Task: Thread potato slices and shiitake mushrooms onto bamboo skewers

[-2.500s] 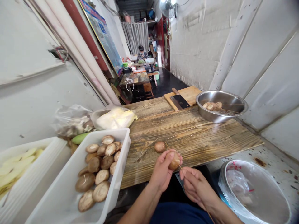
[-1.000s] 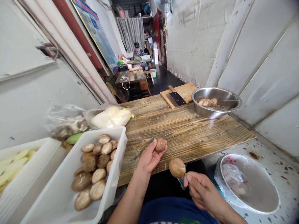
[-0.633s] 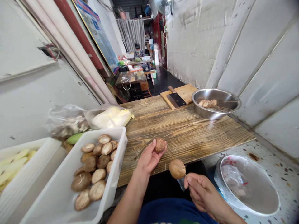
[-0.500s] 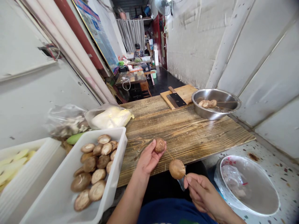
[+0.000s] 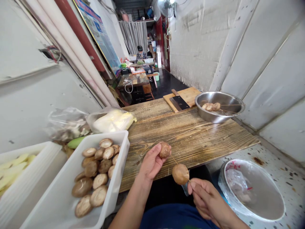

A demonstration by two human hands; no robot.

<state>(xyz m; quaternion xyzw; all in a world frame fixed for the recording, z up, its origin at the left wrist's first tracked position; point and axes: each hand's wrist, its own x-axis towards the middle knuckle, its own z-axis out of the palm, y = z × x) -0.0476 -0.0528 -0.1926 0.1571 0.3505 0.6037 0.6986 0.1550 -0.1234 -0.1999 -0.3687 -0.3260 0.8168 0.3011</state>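
My left hand (image 5: 152,162) is closed around a brown mushroom (image 5: 165,150), held above the table's near edge. In my right hand (image 5: 206,194) a thin wooden skewer (image 5: 175,160) is pinched between thumb and fingers. A second mushroom (image 5: 180,174) is threaded on that skewer, close to my right fingertips. The skewer's tip end reaches the mushroom in my left hand; whether it has pierced it I cannot tell. To the left, a white plastic bin (image 5: 52,194) holds several loose mushrooms (image 5: 91,168), some caps up, some stems up.
A steel bowl (image 5: 220,116) with skewered mushrooms (image 5: 211,106) stands at the table's right. Behind lies a cutting board (image 5: 190,93) with a cleaver (image 5: 179,102). Bagged vegetables (image 5: 114,121) sit beyond the bin. A lined bucket (image 5: 262,194) is on the floor; a person (image 5: 141,54) sits far back.
The mushroom in my left hand has shifted slightly right and down, toward the skewer. My right hand has barely moved.
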